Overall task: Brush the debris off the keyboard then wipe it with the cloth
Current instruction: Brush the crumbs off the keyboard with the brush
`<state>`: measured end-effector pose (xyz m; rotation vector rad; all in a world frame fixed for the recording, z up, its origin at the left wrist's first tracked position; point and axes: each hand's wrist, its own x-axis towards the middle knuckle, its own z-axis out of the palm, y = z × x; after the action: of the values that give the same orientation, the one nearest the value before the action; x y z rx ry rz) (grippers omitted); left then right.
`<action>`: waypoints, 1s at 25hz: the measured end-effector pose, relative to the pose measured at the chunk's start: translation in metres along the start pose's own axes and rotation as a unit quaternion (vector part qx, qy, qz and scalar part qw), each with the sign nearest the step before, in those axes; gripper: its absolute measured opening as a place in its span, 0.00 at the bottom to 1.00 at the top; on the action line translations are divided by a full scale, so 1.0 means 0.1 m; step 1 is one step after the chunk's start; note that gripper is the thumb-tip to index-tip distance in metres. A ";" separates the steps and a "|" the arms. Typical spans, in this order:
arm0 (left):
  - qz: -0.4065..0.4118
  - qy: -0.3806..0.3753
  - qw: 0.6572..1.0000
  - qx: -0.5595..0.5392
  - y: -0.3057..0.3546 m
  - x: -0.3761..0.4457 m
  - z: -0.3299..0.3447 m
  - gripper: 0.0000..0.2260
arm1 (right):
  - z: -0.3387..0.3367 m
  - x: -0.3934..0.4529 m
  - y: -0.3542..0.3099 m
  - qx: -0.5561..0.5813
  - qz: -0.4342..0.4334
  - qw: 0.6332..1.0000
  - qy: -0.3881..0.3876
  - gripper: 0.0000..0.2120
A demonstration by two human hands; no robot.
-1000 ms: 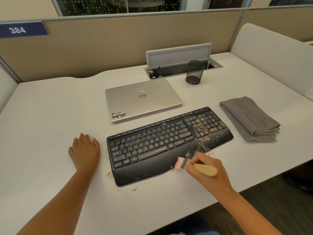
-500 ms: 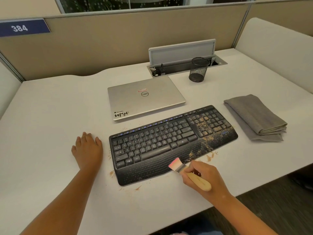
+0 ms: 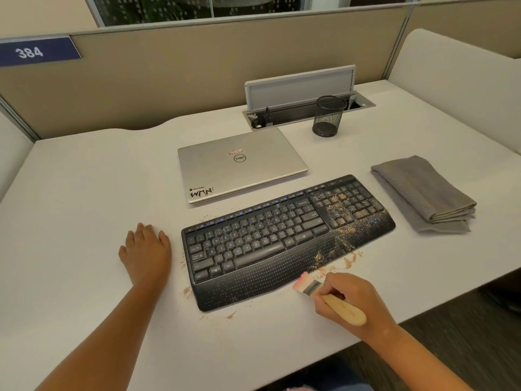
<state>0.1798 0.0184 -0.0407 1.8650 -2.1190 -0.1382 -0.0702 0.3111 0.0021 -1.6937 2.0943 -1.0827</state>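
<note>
While debris [image 3: 342,213] clung to the keyboard [image 3: 284,238] mid-tabletop, the right hand [image 3: 349,300] gripped the brush [image 3: 328,296] at its near edge; left hand [image 3: 146,253] lay flat; cloth [image 3: 423,191] waited untouched.

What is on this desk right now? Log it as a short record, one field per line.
keyboard: black keyboard lies flat on the white desk, brown debris over its number pad and right palm rest
brush: wooden-handled brush gripped by the right hand, bristles at the keyboard's front edge
left hand: left hand rests flat on the desk, left of the keyboard
cloth: folded grey cloth lies right of the keyboard, untouched
behind keyboard: closed silver laptop, black mesh pen cup
</note>
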 end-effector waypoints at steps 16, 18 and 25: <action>0.002 -0.004 1.000 -0.006 -0.01 0.01 0.01 0.19 | -0.09 0.08 0.18 -0.007 0.086 0.994 0.068 0.13; 0.001 -0.002 1.000 -0.009 -0.01 0.01 0.01 0.19 | -0.12 0.05 0.17 -0.015 0.102 0.992 0.072 0.14; 0.002 0.006 1.000 -0.028 -0.05 0.01 0.02 0.19 | -0.25 0.33 -0.01 0.122 0.138 0.973 0.141 0.02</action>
<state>0.1836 0.0161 -0.0433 1.8254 -2.0885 -0.1836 -0.0940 0.2908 0.0283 -1.1520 2.1665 -1.4848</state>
